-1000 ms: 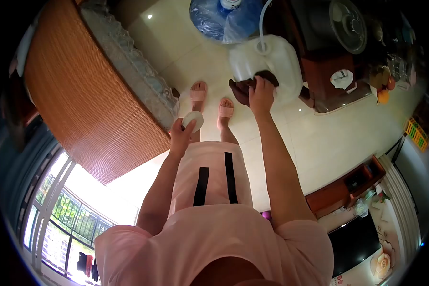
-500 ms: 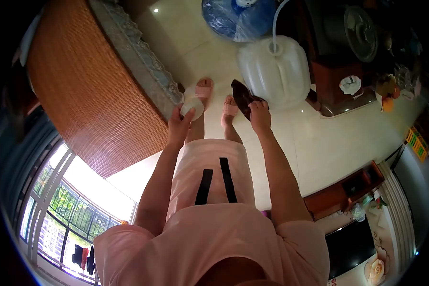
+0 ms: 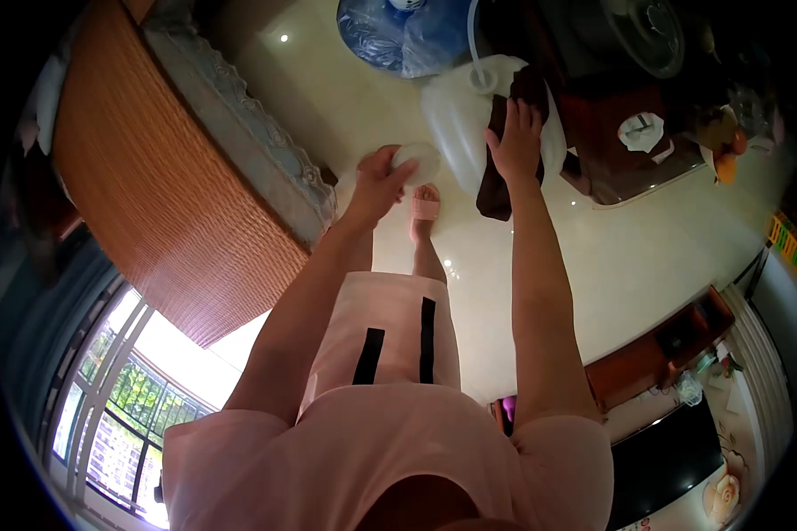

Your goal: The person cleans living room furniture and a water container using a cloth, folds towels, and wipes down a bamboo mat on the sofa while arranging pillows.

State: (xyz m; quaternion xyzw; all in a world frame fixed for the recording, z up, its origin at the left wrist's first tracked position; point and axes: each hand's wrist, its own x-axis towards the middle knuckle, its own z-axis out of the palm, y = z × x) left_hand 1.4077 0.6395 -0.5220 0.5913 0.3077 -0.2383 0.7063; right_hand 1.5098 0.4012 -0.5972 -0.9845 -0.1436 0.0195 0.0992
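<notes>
My left hand is closed on a whitish, translucent round lid, held out above the floor near my feet. My right hand lies on a dark brown cloth, fingers stretched out and thumb apart. That cloth is spread over the right part of a large white plastic jug and hangs down its near side. A pale hose runs into the jug's top opening. The palm side of my right hand is hidden.
A blue water bottle in clear plastic stands beyond the jug. To the left is a woven mat with a lace-edged cloth. Dark wooden furniture stands right of the jug. A pink slipper is on my foot.
My right hand has moved up and right, laying the brown cloth over the jug, and its fingers have spread. My left hand has moved right and up with the lid.
</notes>
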